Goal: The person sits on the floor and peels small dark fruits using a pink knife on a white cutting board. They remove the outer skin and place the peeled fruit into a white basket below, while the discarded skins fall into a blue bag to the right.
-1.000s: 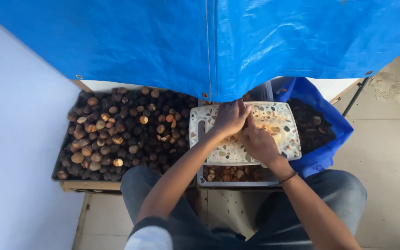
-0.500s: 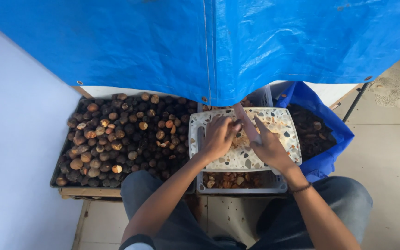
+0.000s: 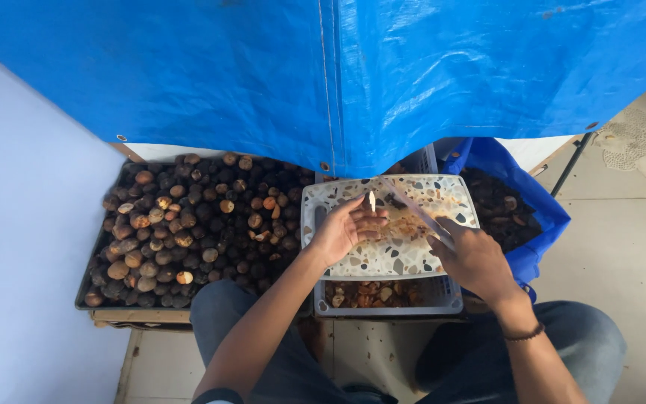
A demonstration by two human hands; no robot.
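Blue tarp (image 3: 338,75) overhead, one speckled board (image 3: 405,254), left hand (image 3: 342,228) grip pinching one pale kernel (image 3: 371,200), right hand (image 3: 476,258) clasping one knife (image 3: 416,213).

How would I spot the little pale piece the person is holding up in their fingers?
Start at the big blue tarp across the top and drop to the speckled white cutting board below its lower edge. Over the board's left part, the left hand pinches a small pale sliver upright at its fingertips. It is cream-coloured and slim, unlike the round dark brown nuts heaped in the tray alongside.
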